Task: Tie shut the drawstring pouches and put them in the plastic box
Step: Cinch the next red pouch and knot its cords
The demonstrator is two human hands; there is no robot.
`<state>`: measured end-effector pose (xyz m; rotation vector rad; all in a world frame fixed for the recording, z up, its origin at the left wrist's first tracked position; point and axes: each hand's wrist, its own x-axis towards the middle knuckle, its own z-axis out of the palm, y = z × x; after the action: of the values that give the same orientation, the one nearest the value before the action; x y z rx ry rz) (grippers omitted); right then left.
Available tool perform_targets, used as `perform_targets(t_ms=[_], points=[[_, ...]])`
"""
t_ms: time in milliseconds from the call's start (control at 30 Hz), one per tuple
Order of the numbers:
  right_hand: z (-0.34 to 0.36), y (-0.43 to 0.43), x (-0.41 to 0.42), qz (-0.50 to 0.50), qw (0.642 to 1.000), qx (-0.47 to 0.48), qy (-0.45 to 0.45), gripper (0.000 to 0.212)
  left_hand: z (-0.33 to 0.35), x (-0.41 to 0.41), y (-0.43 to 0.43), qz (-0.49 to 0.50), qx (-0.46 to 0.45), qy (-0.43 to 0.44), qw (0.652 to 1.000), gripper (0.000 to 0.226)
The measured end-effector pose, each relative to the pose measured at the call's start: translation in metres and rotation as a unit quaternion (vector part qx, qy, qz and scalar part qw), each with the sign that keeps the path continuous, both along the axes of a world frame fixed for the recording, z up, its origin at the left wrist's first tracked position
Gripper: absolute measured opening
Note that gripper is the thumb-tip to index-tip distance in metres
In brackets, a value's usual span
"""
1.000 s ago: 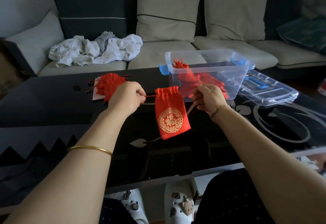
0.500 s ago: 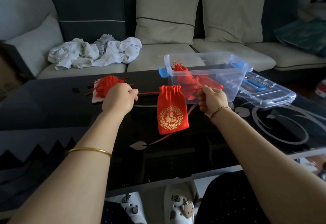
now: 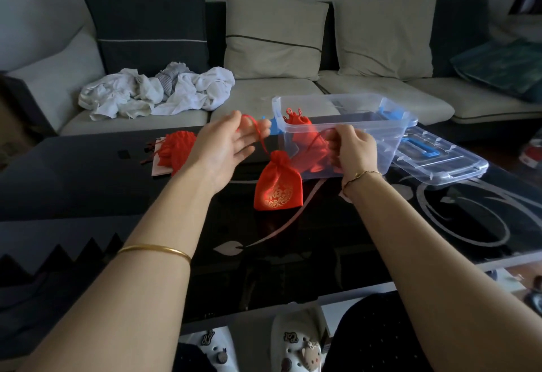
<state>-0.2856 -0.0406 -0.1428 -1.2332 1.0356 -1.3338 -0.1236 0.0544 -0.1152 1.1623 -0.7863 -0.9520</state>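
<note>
A red drawstring pouch (image 3: 278,185) with a gold emblem hangs above the black table, its neck cinched tight. My left hand (image 3: 225,145) has its fingers spread, with the pouch's left cord looped through them. My right hand (image 3: 353,148) is pinched on the right cord, just in front of the clear plastic box (image 3: 393,125). Other red pouches (image 3: 305,134) lie inside the box. A pile of red pouches (image 3: 176,148) sits on the table to the left, behind my left hand.
The box's clear lid (image 3: 440,160) with a blue handle lies right of the box. A sofa with cushions and crumpled white clothes (image 3: 158,93) runs behind the black glass table (image 3: 73,178). My slippers show under the table's near edge.
The pouch's mouth has been drawn shut. Both hands have lifted and come closer together, and my left hand has gone from a fist to spread fingers with the cord looped in them.
</note>
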Motion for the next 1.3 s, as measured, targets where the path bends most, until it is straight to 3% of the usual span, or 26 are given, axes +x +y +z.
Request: perform_targets(t_ms=[267, 433, 533, 667, 733, 833, 1000, 1134, 1200, 1300], points=[[0.023, 0.022, 0.025, 0.103, 0.977, -0.168, 0.076, 0.039, 0.005, -0.023, 0.001, -0.059, 0.009, -0.147, 0.987, 0.011], [0.023, 0.024, 0.029, 0.129, 0.965, -0.199, 0.111, 0.035, 0.005, -0.028, 0.001, -0.055, 0.018, -0.248, 0.967, 0.019], [0.022, 0.022, 0.028, 0.124, 0.985, -0.112, 0.042, 0.028, 0.002, -0.026, -0.002, -0.035, 0.021, -0.237, 0.971, 0.016], [0.008, 0.015, 0.023, 0.179, 0.966, -0.043, 0.182, 0.042, 0.001, -0.024, -0.002, -0.034, 0.019, -0.222, 0.974, 0.008], [0.003, 0.016, 0.022, 0.222, 0.96, -0.016, 0.171, 0.038, 0.002, -0.024, -0.002, -0.036, 0.014, -0.218, 0.975, 0.01], [0.003, 0.019, 0.022, 0.239, 0.964, -0.007, 0.12, 0.026, 0.002, -0.023, -0.002, -0.029, 0.008, -0.207, 0.978, 0.014], [0.008, 0.02, 0.02, 0.225, 0.97, -0.019, 0.095, 0.029, -0.001, -0.021, -0.005, 0.025, 0.018, -0.17, 0.985, 0.008], [0.012, 0.026, 0.014, 0.237, 0.938, -0.084, 0.241, 0.019, 0.0, -0.021, -0.004, 0.01, 0.032, -0.155, 0.987, 0.006], [0.011, 0.026, 0.014, 0.228, 0.93, -0.097, 0.27, 0.019, 0.0, -0.021, -0.004, -0.004, 0.037, -0.163, 0.986, 0.011], [0.008, 0.023, 0.017, 0.21, 0.961, -0.054, 0.173, 0.015, 0.002, -0.022, -0.003, -0.027, 0.029, -0.192, 0.981, 0.017]])
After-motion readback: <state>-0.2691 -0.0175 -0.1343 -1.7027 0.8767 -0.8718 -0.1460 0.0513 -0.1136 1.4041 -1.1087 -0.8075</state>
